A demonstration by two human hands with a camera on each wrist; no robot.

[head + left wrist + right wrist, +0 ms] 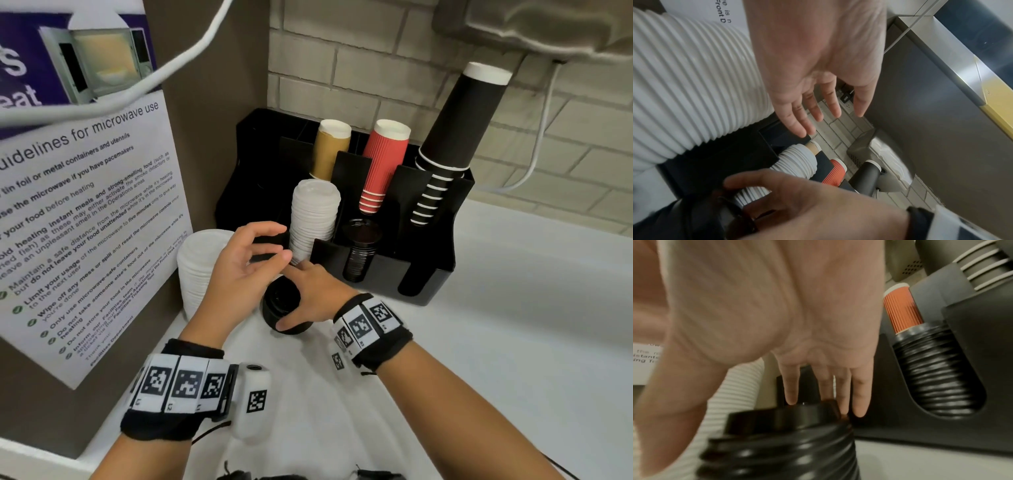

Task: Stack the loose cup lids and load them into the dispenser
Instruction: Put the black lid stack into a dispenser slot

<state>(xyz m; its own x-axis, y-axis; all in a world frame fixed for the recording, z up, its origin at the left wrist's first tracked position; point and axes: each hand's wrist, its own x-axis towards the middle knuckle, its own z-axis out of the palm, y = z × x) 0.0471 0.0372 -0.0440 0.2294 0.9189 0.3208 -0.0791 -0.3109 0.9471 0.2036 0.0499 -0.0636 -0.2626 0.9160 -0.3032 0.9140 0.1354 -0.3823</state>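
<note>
Right hand (pixel 313 301) clamps down on the upright black lid stack (pixel 282 306) just before the dispenser (pixel 428 274), nearer than the left hand (pixel 239 263), hovering loose-fingered and empty.

white lid stack (pixel 200 270) crowds the left; counter (pixel 496 325) right seems clear.

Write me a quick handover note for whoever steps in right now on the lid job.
Right hand grips a stack of black lids standing on the counter in front of the dispenser.
Left hand is open above it, holding nothing.
Done: white lids and some black lids sit in the front slots.
Left: load the gripped stack, then the loose white stack by the wall.
</note>
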